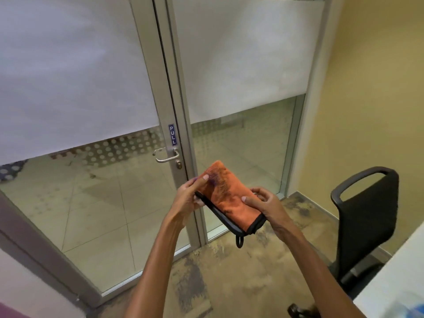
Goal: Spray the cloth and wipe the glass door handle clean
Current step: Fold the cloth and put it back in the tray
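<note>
Folded orange cloth (230, 198): pinched at opposite ends by left hand (189, 197) and right hand (263, 203). Step: readying cloth. Next: reach door handle (166, 155), below-left of PULL sign.

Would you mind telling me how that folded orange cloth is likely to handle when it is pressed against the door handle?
The orange cloth probably stays soft and floppy: its folded layers bend between the left hand and right hand. It looks light, as fingertips alone hold it up. Its hanging loop dangles freely, so it may snag on the door handle.
</note>
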Motion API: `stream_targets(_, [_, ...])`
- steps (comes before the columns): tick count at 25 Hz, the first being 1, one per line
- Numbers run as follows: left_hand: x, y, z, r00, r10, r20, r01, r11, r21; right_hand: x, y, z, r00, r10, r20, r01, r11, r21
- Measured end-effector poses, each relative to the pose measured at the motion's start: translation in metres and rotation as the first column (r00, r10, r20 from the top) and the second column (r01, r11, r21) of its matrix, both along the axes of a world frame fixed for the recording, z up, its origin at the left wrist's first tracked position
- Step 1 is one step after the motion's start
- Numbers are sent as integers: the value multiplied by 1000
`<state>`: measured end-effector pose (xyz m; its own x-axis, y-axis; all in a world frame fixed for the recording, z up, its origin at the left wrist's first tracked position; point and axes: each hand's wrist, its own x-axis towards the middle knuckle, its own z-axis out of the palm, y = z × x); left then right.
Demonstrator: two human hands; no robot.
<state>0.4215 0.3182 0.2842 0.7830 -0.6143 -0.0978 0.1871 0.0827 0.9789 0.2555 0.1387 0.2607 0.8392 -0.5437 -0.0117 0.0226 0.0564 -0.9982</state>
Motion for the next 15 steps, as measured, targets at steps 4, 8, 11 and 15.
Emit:
stream_targets(4, [-46,-47,-12,997,-80,8,77,982,170,-67,-42,-8,996,-3,-90,3,1000,-6])
stream_targets(8, [-99,-95,-32,993,-116,-21,118,970,214,-131,-83,-18,990,-48,-131,56,997,61])
stream_targets(11, [-138,-130,-49,989,-122,-78,136,966,219,-181,-108,-31,982,-137,-130,159,972,174])
stream_targets(15, [-180,-171,-73,980,-163,-114,187,953,238,-241,-131,-53,965,-228,-129,255,932,258])
